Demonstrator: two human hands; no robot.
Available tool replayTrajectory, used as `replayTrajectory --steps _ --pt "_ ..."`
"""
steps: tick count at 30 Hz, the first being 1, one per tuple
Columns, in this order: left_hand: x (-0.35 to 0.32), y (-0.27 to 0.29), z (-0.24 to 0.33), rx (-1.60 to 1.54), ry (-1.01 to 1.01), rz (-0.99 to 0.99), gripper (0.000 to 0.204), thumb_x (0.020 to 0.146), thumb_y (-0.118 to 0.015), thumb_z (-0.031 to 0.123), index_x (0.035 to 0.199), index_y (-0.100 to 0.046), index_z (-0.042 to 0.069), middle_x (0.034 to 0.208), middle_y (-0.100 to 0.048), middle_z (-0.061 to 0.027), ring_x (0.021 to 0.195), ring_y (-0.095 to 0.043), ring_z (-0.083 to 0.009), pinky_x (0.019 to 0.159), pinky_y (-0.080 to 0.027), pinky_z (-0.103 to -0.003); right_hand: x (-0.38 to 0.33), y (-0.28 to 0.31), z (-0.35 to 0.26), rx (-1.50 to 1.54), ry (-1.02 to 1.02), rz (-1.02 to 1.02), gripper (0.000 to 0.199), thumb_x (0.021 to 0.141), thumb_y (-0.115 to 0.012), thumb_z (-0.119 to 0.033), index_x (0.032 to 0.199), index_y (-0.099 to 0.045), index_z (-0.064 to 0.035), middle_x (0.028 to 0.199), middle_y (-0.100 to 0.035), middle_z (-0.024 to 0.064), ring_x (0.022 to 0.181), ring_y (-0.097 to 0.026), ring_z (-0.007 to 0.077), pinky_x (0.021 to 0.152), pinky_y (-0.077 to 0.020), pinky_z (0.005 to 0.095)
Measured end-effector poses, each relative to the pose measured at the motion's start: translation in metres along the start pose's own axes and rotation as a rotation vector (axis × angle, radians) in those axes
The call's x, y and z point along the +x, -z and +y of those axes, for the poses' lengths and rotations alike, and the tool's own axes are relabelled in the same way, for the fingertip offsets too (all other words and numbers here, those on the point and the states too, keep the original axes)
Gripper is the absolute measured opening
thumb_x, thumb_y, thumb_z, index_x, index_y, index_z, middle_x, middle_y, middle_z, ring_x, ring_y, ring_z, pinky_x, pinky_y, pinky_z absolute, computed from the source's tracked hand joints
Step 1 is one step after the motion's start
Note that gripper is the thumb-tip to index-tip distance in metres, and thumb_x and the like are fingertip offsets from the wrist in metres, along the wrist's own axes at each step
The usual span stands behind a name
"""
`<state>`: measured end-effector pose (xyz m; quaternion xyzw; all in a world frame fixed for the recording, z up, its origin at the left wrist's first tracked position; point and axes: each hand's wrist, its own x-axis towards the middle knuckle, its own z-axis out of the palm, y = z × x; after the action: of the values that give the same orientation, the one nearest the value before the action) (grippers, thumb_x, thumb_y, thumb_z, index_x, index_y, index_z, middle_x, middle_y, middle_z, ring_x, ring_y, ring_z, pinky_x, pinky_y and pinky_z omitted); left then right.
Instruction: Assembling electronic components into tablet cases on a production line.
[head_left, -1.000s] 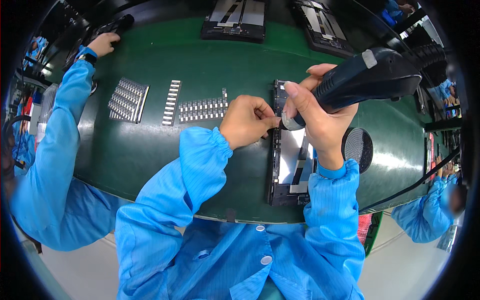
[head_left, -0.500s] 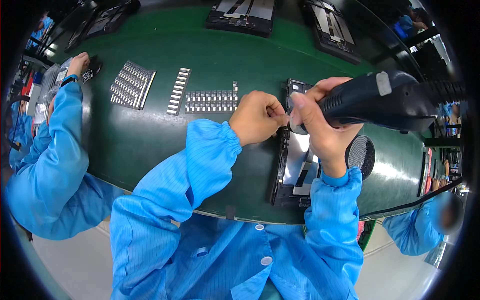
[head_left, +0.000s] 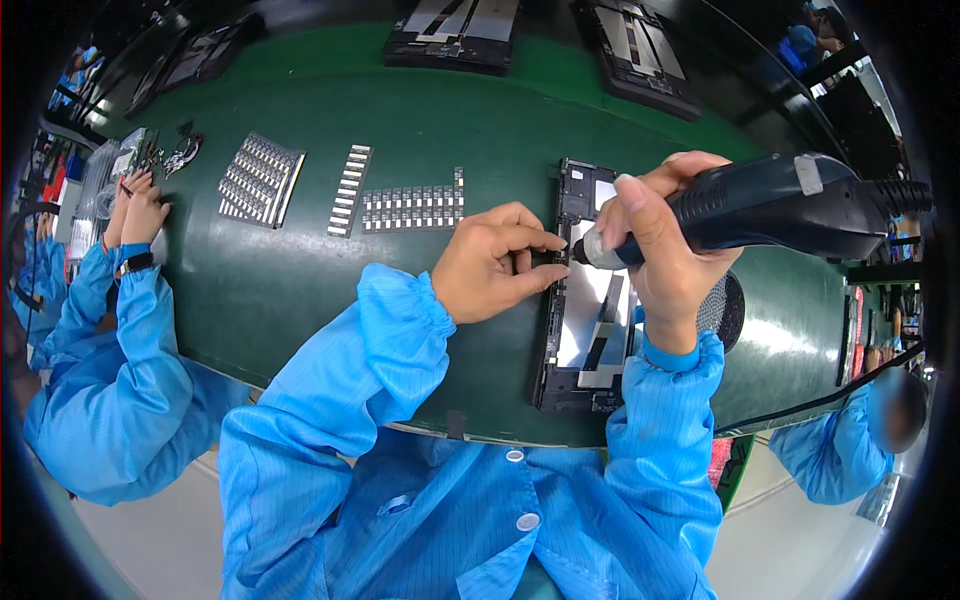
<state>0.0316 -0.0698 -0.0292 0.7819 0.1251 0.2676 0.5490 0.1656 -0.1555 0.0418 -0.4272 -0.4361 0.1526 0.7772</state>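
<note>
While right hand clamps dark electric screwdriver, left hand pinches black frame, silver inside.

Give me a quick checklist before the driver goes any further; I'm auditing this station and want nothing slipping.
1. Right hand wrapped firmly around the electric screwdriver: ok.
2. Driver tip at the left edge of the black panel frame: ok.
3. Left hand pinching a small part at the tip: ok, though the part itself is too small to tell.
4. Tip seated squarely: cannot tell.
5. Frame lying flat on the green belt: ok.
6. Rows of metal pieces apart from both hands: ok.
</note>
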Motion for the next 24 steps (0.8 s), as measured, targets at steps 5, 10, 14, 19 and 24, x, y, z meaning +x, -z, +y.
replayTrajectory --steps 5,10,14,19,24 --pt "-0.0006 -0.0016 -0.0039 0.071 -0.025 0.006 0.016 0.075 -0.073 0.008 0.090 -0.072 0.003 0.080 -0.060 -0.0055 0.057 -0.055 -0.0117 0.048 -0.043 -0.024 -0.0014 -0.0058 -0.0013 0.018 -0.027 -0.026 0.034 0.075 -0.068 0.011 0.102 -0.050 0.0013 0.065 -0.061 0.0097 0.053 -0.059 0.0126 0.050 -0.0483 0.0247" --pt "-0.0003 -0.0016 -0.0020 0.068 -0.040 -0.002 0.015 0.076 -0.072 0.007 0.090 -0.072 0.004 0.080 -0.061 -0.0059 0.059 -0.056 -0.0123 0.049 -0.044 -0.024 -0.0004 -0.0047 -0.0047 0.017 -0.006 -0.018 0.034 0.075 -0.067 0.012 0.103 -0.049 0.0013 0.065 -0.061 0.0097 0.054 -0.059 0.0125 0.051 -0.0487 0.0250" --pt "-0.0013 -0.0017 -0.0019 0.017 -0.036 -0.004 0.015 0.076 -0.071 0.005 0.091 -0.072 0.003 0.081 -0.062 -0.0064 0.062 -0.058 -0.0129 0.050 -0.044 -0.024 -0.0005 -0.0031 -0.0067 0.027 0.006 -0.026 0.035 0.075 -0.067 0.012 0.104 -0.049 0.0009 0.065 -0.061 0.0094 0.055 -0.060 0.0126 0.051 -0.0489 0.0248" --pt "-0.0010 -0.0010 -0.0025 0.037 -0.081 -0.003 0.015 0.076 -0.071 0.003 0.091 -0.072 0.003 0.082 -0.062 -0.0061 0.063 -0.059 -0.0127 0.051 -0.045 -0.024 -0.0009 -0.0042 -0.0063 0.010 0.025 -0.053 0.037 0.075 -0.069 0.011 0.104 -0.049 0.0008 0.065 -0.061 0.0091 0.055 -0.060 0.0124 0.051 -0.0492 0.0241" --pt "-0.0017 -0.0007 -0.0043 0.027 -0.066 -0.012 0.016 0.076 -0.072 0.004 0.092 -0.071 0.002 0.082 -0.062 -0.0057 0.064 -0.058 -0.0120 0.051 -0.045 -0.024 -0.0023 -0.0055 -0.0069 -0.005 0.010 -0.053 0.037 0.075 -0.069 0.011 0.104 -0.049 0.0007 0.065 -0.062 0.0092 0.055 -0.060 0.0122 0.051 -0.0495 0.0234"
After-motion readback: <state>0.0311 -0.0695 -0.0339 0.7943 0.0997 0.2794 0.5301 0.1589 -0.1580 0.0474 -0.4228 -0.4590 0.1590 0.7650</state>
